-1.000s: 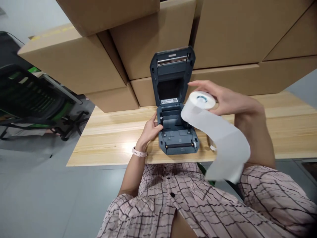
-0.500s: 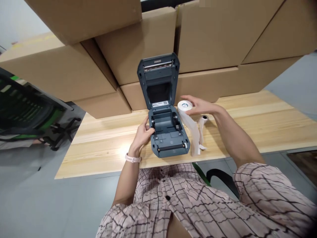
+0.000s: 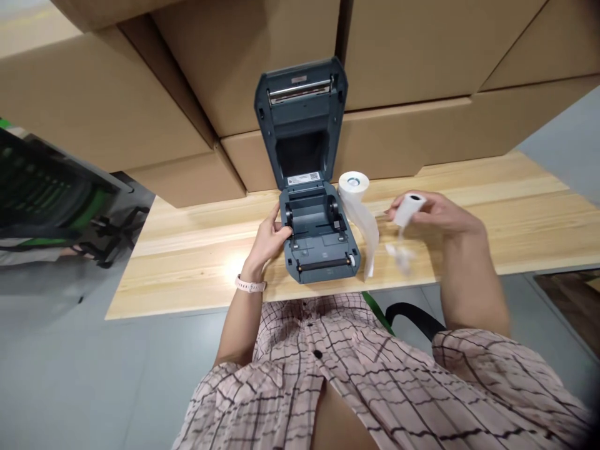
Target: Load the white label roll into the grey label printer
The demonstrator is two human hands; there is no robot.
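Observation:
A dark grey label printer (image 3: 321,244) stands on the wooden table with its lid raised and its roll bay bare. My left hand (image 3: 269,240) grips the printer's left side, thumb over the rim. In my right hand (image 3: 438,209) is a thin white paper roll (image 3: 409,209) with a dark core, its crumpled, blurred tail hanging below. A thicker white label roll (image 3: 354,183) stands upright beside the printer on its right. From it a loose paper strip curves down toward the table's front edge.
Large cardboard boxes (image 3: 403,137) are stacked along the back of the wooden table (image 3: 187,269). To the left is a black and green chair (image 3: 56,194) on the floor. Part of another chair (image 3: 415,315) shows under the table's front edge.
My right hand has let go of the thicker label roll, moved right and picked up the thin roll. My left hand stays on the printer. The view has tilted slightly down.

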